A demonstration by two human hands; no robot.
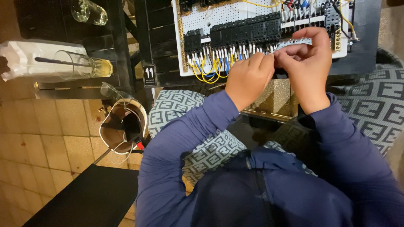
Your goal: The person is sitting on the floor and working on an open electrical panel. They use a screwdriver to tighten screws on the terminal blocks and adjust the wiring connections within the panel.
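- Head view, looking down. I see both hands meeting at the near edge of the white perforated panel (219,17), which lies on a dark slatted table (160,38).
- Left hand (248,80): curled tight, thumb and forefinger pressed together at the panel's near edge. Whatever they pinch is too small for me to make out.
- Right hand (307,63): fingers bent, tips touching the left hand's fingertips, forefinger arched over the panel's near right part. Pinched object hidden too.
- Row of black terminal blocks (240,33) runs across the panel's middle.
- Wiring (208,69): yellow, blue and white leads already looped under the blocks toward the near left. Right of the hands, no such loops show along the near edge, so my judgement is partly wired, right side left to do.
- More yellow, red and blue leads at the far right corner.
- Off the panel: glass tumbler (82,65) and white bag (25,59) on the table's left end; small number plaque (149,75) at its near edge.
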